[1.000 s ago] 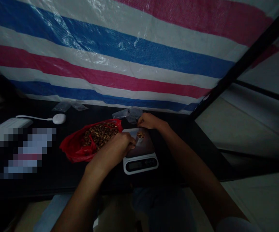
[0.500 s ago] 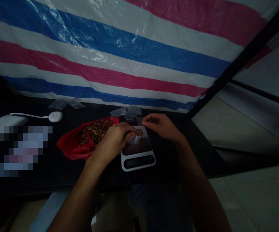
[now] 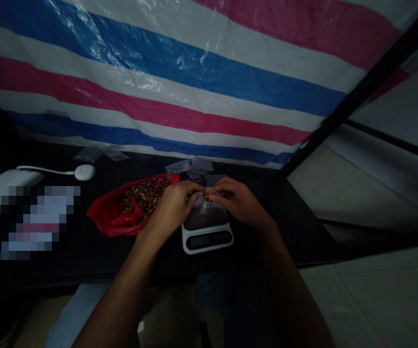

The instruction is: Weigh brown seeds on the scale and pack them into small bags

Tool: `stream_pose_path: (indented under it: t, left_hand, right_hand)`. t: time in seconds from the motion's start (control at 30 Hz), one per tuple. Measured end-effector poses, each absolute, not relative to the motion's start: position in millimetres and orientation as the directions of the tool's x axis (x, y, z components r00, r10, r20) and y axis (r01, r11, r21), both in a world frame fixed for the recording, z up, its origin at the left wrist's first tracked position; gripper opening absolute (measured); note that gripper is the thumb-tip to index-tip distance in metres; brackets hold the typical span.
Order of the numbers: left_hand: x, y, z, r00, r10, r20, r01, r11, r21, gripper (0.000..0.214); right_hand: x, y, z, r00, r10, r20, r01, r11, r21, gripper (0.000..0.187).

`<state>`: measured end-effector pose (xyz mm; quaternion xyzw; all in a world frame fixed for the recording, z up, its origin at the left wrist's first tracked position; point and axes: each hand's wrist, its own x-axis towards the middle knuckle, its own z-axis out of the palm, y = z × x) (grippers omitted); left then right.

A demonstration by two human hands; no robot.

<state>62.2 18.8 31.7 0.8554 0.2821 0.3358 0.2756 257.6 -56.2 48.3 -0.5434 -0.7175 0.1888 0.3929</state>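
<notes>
A small clear plastic bag with a few brown, seed-like pieces in it is over the plate of a white kitchen scale. My left hand pinches the bag's left side between thumb and fingers. From the right, my right hand has its fingertips closed on the bag's other side, close to the left fingertips. Both hands partly cover the bag and the scale's far end. Left of the scale lies a red plastic bag, spread wide, full of brown seed-like pieces.
Clear plastic bags lie behind the scale, with others farther left. A white power strip and a cable with a round white end are on the black table. A striped sheet hangs behind.
My right hand has moved left and closed its fingertips on the small plastic bag. My left hand stays at the bag, nearly in place. The view has shifted slightly.
</notes>
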Motion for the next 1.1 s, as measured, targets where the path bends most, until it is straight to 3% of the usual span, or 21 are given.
stream_pose_path:
  t: [0.2, 0.4, 0.6, 0.73, 0.9, 1.1]
  left_hand:
    - [32, 29, 44, 0.585, 0.718, 0.377, 0.409, -0.663, 0.627, 0.022]
    - [-10, 48, 43, 0.556, 0.818, 0.145, 0.641, -0.533, 0.552, 0.025]
    - [-22, 55, 34, 0.551, 0.834, 0.018, 0.723, -0.488, 0.489, 0.026]
    - [-23, 54, 35, 0.553, 0.833, 0.009, 0.721, -0.484, 0.496, 0.029]
    - [-20, 49, 40, 0.583, 0.805, 0.113, 0.658, -0.549, 0.515, 0.032]
    - [-14, 43, 43, 0.586, 0.799, 0.134, 0.641, -0.558, 0.527, 0.033]
  right_hand:
    - [256, -57, 45, -0.082, 0.941, 0.329, 0.680, 0.294, -0.672, 0.007]
    - [256, -60, 48, -0.056, 0.950, 0.308, 0.673, 0.264, -0.691, 0.009]
    - [248, -85, 62, 0.007, 0.924, 0.383, 0.720, 0.261, -0.643, 0.010]
    - [222, -117, 61, -0.111, 0.973, 0.200, 0.775, 0.211, -0.596, 0.007]
    - [186, -139, 49, -0.303, 0.950, -0.074, 0.884, 0.252, -0.394, 0.015]
    - [169, -140, 37, -0.360, 0.922, -0.142, 0.918, 0.322, -0.234, 0.008]
